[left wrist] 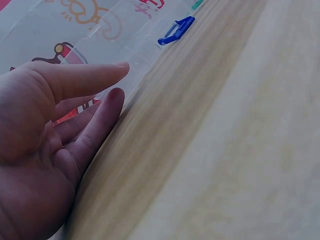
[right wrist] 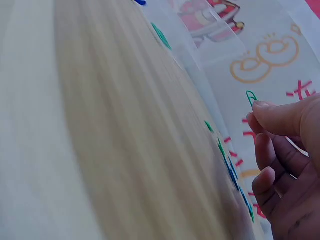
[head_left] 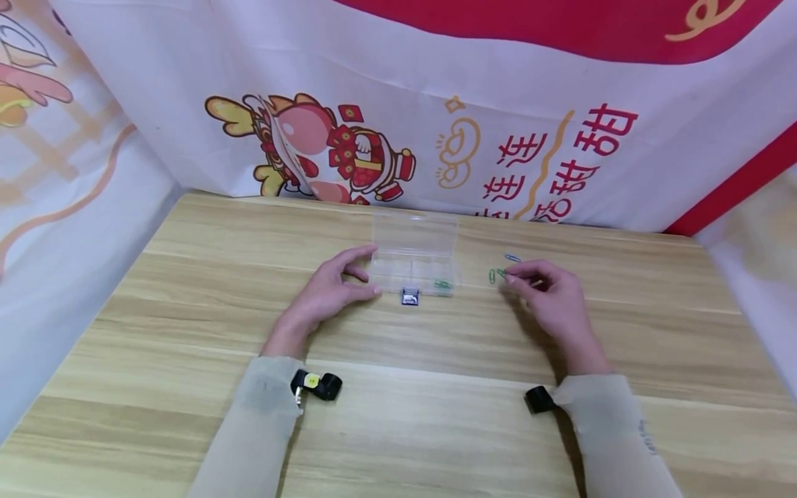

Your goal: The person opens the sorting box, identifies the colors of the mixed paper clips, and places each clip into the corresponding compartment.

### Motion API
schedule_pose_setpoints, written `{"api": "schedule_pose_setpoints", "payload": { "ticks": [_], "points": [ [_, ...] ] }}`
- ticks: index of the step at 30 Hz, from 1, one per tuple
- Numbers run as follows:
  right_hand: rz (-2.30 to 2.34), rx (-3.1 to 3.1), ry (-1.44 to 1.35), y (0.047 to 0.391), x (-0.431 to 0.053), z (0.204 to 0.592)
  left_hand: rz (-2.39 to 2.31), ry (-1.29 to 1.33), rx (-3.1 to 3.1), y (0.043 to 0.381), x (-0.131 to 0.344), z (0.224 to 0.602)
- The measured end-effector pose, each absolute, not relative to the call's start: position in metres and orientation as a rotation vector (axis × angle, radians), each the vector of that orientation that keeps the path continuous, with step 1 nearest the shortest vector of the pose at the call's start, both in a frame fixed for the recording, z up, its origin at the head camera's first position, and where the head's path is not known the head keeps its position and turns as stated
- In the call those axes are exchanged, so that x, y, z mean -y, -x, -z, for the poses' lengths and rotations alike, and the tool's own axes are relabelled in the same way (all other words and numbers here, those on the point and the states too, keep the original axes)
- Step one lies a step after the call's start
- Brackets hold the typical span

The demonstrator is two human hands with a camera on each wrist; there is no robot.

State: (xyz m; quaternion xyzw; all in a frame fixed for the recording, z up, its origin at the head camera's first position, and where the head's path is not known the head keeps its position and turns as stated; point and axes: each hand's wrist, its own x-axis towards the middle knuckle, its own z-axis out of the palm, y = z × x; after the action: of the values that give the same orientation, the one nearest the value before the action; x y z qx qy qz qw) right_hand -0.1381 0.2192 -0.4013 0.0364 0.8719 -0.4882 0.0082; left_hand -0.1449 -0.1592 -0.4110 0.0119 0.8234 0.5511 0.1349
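A clear plastic box (head_left: 414, 266) stands with its lid raised at the back, green paper clips (head_left: 443, 284) lying in its front right compartment. A blue latch (head_left: 410, 297) sits at its front edge. My left hand (head_left: 330, 287) is at the box's left end, thumb by the front corner and index finger farther back, both fairly straight with tips at the wall. Between thumb and index finger, my right hand (head_left: 554, 297) pinches a green paper clip (right wrist: 251, 96). Just left of that hand lies another green paper clip (head_left: 492, 277), and a blue paper clip (head_left: 512, 258) lies behind.
The wooden table (head_left: 411, 429) reaches back to a printed cloth (head_left: 429, 138) hanging behind the box. Several more green and blue paper clips (right wrist: 232, 175) lie in a row beneath my right hand in the right wrist view.
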Motion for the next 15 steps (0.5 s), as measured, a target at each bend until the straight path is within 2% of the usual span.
{"api": "schedule_pose_setpoints", "payload": {
  "ticks": [15],
  "points": [
    [1.514, -2.731, 0.102, 0.141, -0.183, 0.404, -1.591, -0.029, -2.392, 0.146, 0.159, 0.412]
  ]
}}
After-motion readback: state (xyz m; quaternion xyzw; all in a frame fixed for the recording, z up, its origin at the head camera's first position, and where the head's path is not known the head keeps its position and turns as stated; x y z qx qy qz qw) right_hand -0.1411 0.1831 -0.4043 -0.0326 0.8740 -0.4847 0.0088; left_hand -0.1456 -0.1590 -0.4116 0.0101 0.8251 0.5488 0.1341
